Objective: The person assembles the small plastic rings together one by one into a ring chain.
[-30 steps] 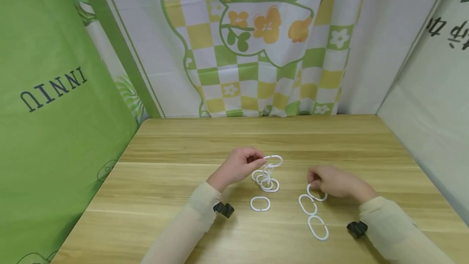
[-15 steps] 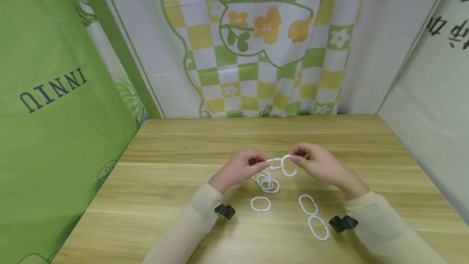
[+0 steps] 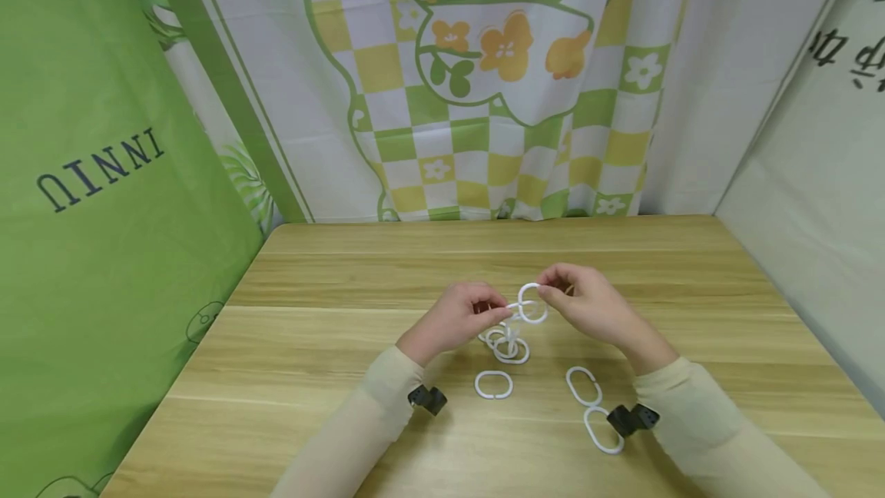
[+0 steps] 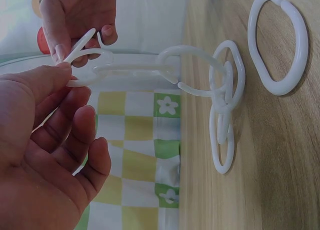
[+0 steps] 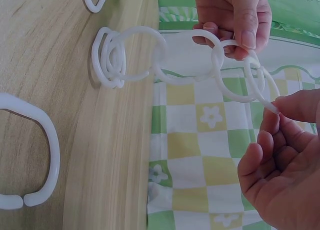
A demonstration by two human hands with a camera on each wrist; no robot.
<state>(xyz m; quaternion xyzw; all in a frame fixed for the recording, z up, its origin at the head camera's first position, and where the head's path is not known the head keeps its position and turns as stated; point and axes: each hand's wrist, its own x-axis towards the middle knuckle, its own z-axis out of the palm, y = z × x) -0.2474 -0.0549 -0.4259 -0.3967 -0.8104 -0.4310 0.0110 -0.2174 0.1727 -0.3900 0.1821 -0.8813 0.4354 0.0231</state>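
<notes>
My left hand [image 3: 459, 321] pinches the top link of a white plastic chain [image 5: 197, 80] between thumb and index finger. Several links hang below it, and the lowest ones lie bunched on the table. My right hand [image 3: 594, 310] pinches a separate-looking white oval link [image 3: 532, 322] by thumb and fingertip. In the right wrist view this link crosses the chain's top link, close by the left fingertips; I cannot tell whether the two are hooked together. Each loose link has a small gap in its side, as the near link [image 5: 42, 121] shows.
On the wooden table [image 3: 332, 406], one loose link [image 3: 493, 373] lies in front of the chain. Two more, an upper link [image 3: 568, 381] and a lower link [image 3: 586, 425], lie at the right near my sleeve. A checked curtain [image 3: 477, 129] hangs behind the table's far edge.
My right hand has picked up a link from the three at the right and carried it left to the chain's top link. The left hand has shifted slightly right.
</notes>
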